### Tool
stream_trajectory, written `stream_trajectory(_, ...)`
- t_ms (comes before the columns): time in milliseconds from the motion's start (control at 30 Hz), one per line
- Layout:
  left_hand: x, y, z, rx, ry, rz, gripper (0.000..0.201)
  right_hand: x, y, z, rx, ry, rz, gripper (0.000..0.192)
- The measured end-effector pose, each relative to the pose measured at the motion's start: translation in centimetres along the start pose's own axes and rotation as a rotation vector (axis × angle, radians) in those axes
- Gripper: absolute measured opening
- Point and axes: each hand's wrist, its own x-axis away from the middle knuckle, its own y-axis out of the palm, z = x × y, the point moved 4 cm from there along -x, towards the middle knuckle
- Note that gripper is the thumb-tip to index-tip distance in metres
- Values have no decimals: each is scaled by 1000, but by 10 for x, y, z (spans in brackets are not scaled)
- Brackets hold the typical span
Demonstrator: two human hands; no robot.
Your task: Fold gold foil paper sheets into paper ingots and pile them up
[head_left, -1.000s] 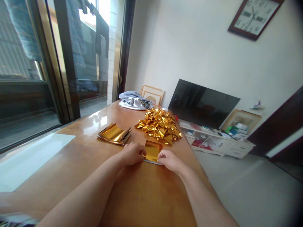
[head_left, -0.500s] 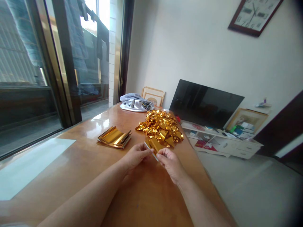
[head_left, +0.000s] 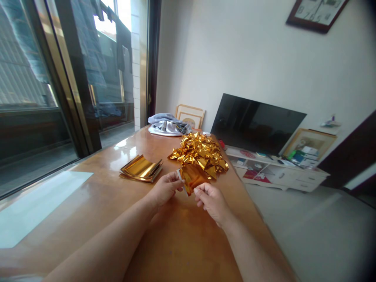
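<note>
We note our left hand (head_left: 165,190) and right hand (head_left: 210,200) pinching one folded gold foil sheet (head_left: 192,178), raised just above the glossy wooden tabletop (head_left: 176,243). Beyond: a crumpled gold foil pile (head_left: 201,153); left, a stack of flat gold sheets (head_left: 141,168).

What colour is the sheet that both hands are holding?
Shiny gold, with a white edge; the foil sheet shows best in the head view.

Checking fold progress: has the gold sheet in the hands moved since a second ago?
Yes. The gold sheet has lifted off the table, toward the foil pile.
</note>
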Motion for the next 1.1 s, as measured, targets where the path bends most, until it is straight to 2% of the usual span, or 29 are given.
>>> stream_trajectory(100, 0, 0, 4, -9, 60, 30, 20, -2, -8, 7, 38, 55, 74, 26)
stream_trajectory(300, -3, -4, 4, -94, 223, 128, 18, -5, -29, 16, -43, 89, 332, 21)
stream_trajectory(433, -2, -7, 4, -181, 250, 176, 19, -4, -32, 11, -127, 91, 380, 30)
stream_trajectory(567, -1, -5, 7, -72, 208, 133, 20, -5, -35, 8, -175, 30, 420, 25)
stream_trajectory(667, 0, -6, 6, 22, 116, 111, 20, -5, -32, 11, -149, 90, 342, 20)
stream_trajectory(767, 0, -8, 4, 109, 49, 101, 21, -1, -19, 8, -133, 127, 89, 30)
stream_trajectory(833, 0, -7, 2, 158, 20, 69, 22, 3, -8, 0, -186, 103, -80, 35)
stream_trajectory(867, 0, -5, 0, 174, 7, 47, 23, 5, -4, -5, -211, 78, -123, 37)
stream_trajectory(967, 1, 1, -3, 174, -26, -29, 23, 7, 4, -15, -238, 25, -133, 41)
stream_trajectory(1100, 3, 6, -2, 52, -32, -75, 23, 1, 3, -8, -186, 11, -77, 38)
